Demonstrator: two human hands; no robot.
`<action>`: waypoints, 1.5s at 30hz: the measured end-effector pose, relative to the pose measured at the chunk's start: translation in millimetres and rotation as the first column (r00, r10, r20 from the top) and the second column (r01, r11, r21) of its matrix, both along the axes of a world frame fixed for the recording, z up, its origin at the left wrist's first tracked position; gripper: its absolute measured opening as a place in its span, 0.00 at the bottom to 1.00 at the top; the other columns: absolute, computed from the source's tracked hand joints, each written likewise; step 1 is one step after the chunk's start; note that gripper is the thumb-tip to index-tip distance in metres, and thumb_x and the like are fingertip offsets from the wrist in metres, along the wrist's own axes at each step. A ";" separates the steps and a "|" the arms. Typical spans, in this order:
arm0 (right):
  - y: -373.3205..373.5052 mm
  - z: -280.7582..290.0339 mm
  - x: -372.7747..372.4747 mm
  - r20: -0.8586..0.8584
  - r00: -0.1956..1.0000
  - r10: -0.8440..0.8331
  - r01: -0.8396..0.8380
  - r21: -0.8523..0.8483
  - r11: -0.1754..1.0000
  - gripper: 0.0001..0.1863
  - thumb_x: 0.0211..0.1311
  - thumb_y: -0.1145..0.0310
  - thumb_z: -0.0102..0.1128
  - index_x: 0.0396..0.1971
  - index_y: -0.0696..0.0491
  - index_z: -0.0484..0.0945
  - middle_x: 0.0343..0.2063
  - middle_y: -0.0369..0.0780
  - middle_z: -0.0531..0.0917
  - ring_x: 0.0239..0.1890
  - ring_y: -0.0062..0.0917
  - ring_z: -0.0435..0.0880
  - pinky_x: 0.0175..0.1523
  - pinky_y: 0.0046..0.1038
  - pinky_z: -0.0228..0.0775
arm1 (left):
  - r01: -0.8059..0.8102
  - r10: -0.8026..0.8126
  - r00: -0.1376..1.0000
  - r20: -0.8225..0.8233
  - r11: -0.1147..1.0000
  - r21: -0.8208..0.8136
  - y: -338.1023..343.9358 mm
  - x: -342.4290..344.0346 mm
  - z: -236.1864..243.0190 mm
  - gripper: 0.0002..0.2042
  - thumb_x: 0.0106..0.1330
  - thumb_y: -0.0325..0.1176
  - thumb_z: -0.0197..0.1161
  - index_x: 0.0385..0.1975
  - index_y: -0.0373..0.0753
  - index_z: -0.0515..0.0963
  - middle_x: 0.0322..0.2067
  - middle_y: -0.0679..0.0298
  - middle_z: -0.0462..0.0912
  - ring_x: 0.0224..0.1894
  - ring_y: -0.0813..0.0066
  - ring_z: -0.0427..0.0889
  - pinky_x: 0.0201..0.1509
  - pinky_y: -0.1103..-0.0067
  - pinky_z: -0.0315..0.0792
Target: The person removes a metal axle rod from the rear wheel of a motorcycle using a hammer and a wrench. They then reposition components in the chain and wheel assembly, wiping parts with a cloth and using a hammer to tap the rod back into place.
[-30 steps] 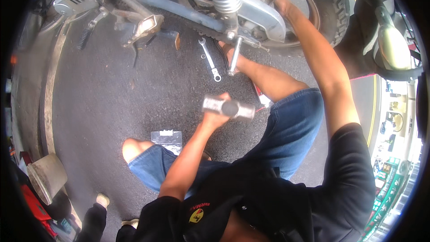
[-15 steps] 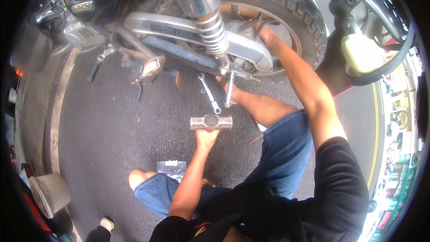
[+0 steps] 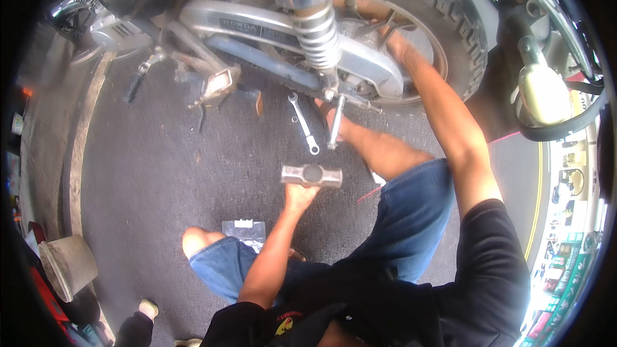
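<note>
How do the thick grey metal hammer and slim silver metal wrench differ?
The thick grey metal hammer is held in the bare left hand; the slim silver metal wrench lies on the dark asphalt. The hammer's head is a blunt block; the wrench has a forked end and a ringed end. Both look metallic.

Black shirt [image 3: 398,311], blue denim shorts [image 3: 414,218]

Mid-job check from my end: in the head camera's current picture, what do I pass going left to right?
Off-white bucket → black ribbed foot peg → clear plastic packet → hammer gripped in the left hand → right hand → pale rounded vehicle part.
</note>
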State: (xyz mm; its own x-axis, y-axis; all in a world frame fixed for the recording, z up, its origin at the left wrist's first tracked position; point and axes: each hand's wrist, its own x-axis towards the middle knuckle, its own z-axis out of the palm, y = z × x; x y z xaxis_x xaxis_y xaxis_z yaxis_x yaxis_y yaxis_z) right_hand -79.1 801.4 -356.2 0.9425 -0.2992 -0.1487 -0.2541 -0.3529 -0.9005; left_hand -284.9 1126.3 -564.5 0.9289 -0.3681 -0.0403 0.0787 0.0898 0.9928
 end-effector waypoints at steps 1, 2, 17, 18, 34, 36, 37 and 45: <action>-0.3 -3.0 1.6 0.034 0.996 -0.079 0.077 0.053 0.996 0.22 0.57 0.61 0.51 0.46 0.63 0.73 0.42 0.44 0.78 0.42 0.29 0.75 0.52 0.26 0.65 | -0.023 0.022 0.999 -0.044 1.000 -0.021 2.6 3.2 -0.5 0.17 0.46 0.27 0.69 0.37 0.34 0.75 0.36 0.60 0.80 0.41 0.69 0.79 0.47 0.72 0.73; -1.9 -4.7 2.0 -0.016 0.996 -0.088 0.090 0.158 0.983 0.23 0.57 0.61 0.51 0.47 0.63 0.72 0.45 0.44 0.77 0.45 0.28 0.74 0.53 0.26 0.64 | -0.072 0.075 0.996 0.041 0.995 -0.065 5.5 5.1 -0.5 0.17 0.46 0.27 0.69 0.37 0.34 0.75 0.36 0.60 0.80 0.41 0.69 0.79 0.47 0.72 0.73; 5.6 6.1 -3.7 -0.070 0.997 0.031 -0.032 -0.009 0.999 0.24 0.61 0.56 0.45 0.48 0.60 0.70 0.48 0.43 0.74 0.48 0.27 0.72 0.55 0.26 0.60 | 0.019 -0.016 0.999 0.031 0.996 -0.092 -12.9 0.4 12.3 0.12 0.47 0.23 0.66 0.33 0.34 0.76 0.33 0.64 0.80 0.36 0.75 0.79 0.43 0.76 0.73; 8.5 7.7 -6.3 -0.058 0.998 0.005 -0.005 -0.007 1.000 0.24 0.61 0.57 0.45 0.48 0.60 0.70 0.47 0.43 0.74 0.47 0.27 0.72 0.55 0.26 0.61 | 0.027 -0.019 0.998 0.064 0.993 -0.119 -13.6 3.1 12.5 0.12 0.47 0.21 0.65 0.33 0.34 0.76 0.33 0.64 0.80 0.36 0.75 0.79 0.42 0.76 0.74; 8.1 7.2 -8.2 -0.038 0.999 -0.034 0.037 0.088 0.995 0.27 0.59 0.55 0.50 0.50 0.62 0.69 0.45 0.43 0.77 0.44 0.27 0.74 0.52 0.26 0.64 | -0.172 0.176 0.984 0.013 0.973 -0.153 4.6 2.6 -1.1 0.12 0.48 0.27 0.68 0.32 0.35 0.76 0.32 0.63 0.80 0.36 0.73 0.79 0.41 0.75 0.73; 11.2 10.3 -9.6 0.037 0.999 0.013 -0.015 0.042 0.999 0.28 0.59 0.54 0.51 0.51 0.62 0.69 0.45 0.44 0.77 0.45 0.28 0.74 0.53 0.27 0.63 | -0.132 0.139 0.989 0.057 0.986 -0.105 5.9 -7.0 -1.7 0.12 0.48 0.27 0.68 0.33 0.35 0.77 0.32 0.63 0.81 0.37 0.73 0.79 0.41 0.75 0.73; 14.0 11.6 -10.2 0.030 0.999 0.019 -0.020 0.052 0.998 0.28 0.59 0.53 0.51 0.51 0.62 0.69 0.46 0.44 0.76 0.46 0.28 0.74 0.54 0.27 0.63 | -0.112 0.118 0.990 0.080 0.990 -0.081 4.1 -11.4 -0.7 0.12 0.48 0.27 0.68 0.33 0.35 0.77 0.32 0.63 0.81 0.37 0.73 0.79 0.41 0.75 0.73; 5.7 1.4 -9.2 0.059 0.998 0.023 -0.024 0.024 0.999 0.27 0.61 0.53 0.49 0.51 0.59 0.70 0.49 0.42 0.75 0.48 0.29 0.74 0.54 0.29 0.64 | -0.036 -0.040 0.921 0.388 0.982 0.187 -28.4 19.4 15.4 0.11 0.50 0.35 0.67 0.32 0.38 0.78 0.28 0.61 0.83 0.32 0.71 0.82 0.38 0.75 0.75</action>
